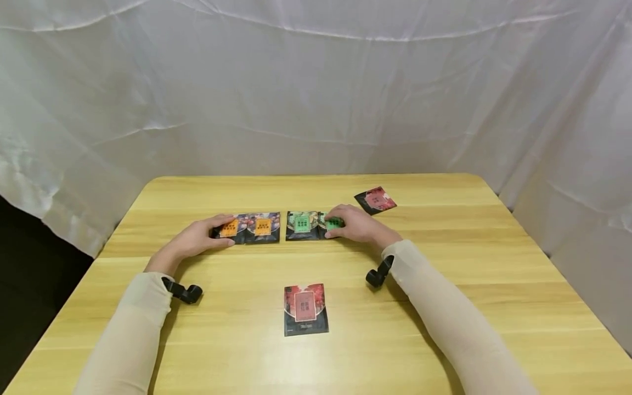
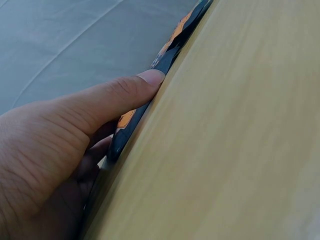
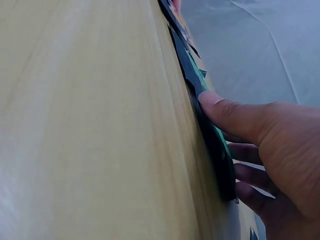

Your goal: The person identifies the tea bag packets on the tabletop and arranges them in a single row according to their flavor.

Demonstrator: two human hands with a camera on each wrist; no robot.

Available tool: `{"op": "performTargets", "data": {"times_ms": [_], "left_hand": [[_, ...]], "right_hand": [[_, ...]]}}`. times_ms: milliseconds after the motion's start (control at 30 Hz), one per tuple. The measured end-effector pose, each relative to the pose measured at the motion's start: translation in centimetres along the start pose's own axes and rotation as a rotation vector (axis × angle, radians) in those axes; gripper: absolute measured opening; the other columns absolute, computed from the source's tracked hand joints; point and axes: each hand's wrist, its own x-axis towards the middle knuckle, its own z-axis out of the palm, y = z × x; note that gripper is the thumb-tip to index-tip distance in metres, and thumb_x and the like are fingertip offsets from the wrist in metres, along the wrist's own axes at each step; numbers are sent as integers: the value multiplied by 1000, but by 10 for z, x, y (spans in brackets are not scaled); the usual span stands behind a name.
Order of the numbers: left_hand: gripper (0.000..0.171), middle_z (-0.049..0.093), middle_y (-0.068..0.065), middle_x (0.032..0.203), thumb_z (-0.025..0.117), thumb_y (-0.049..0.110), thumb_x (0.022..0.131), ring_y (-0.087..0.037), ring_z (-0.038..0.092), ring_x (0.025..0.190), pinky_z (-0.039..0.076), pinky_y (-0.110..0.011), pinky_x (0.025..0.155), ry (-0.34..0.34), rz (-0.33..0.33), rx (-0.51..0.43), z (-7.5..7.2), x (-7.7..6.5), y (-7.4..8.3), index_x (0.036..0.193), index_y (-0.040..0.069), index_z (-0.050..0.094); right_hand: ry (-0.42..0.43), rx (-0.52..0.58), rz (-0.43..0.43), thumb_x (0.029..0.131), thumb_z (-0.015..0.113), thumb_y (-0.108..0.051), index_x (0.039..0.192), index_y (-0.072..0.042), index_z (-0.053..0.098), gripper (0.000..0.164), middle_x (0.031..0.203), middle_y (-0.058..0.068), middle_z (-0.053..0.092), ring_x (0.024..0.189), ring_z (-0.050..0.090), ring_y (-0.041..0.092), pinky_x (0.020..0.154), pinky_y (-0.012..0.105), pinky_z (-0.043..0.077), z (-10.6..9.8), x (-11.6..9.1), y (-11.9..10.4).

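1. Seems to be at the step of arranging sachets in a row.
2. Gripping the outer orange-labelled sachet (image 1: 229, 227) with the left hand (image 1: 197, 237), partly curled, with thumb at the near edge.
3. Gripping the outer green-labelled sachet (image 1: 333, 224) with the right hand (image 1: 359, 225), likewise half-closed.
4. Probably calls next for light, level pressure, to avoid buckling thin packets.
5. Lying flat mid-table beside the inner orange-labelled sachet (image 1: 263, 227) and inner green-labelled sachet (image 1: 302, 224); dark-based, brightly printed, with a narrow gap between colours.
6. Lying apart: near red-labelled sachet (image 1: 305, 310), far red-labelled sachet (image 1: 376, 200).
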Motion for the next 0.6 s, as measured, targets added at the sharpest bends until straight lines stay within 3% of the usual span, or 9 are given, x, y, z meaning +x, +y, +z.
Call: {"op": "performTargets", "data": {"times_ms": [233,600], "left_hand": [[84,25,-18,158,69,54,87,-43,21,143,22,-62,110,3,-3,13,-4,-2,3,154,17,35],[85,24,-17,158,69,55,86,-42,21,143,22,-61,110,-6,-12,19,-2,-9,2,154,17,35]], "right_hand": [[28,17,-20,95,61,-46,135,-14,59,51,140,9,51,131,45,29,108,49,36,-9,-3,-3],[158,52,15,99,60,-37,131,-11,61,42,135,9,57,127,49,29,106,50,37,-17,-14,1]]}}
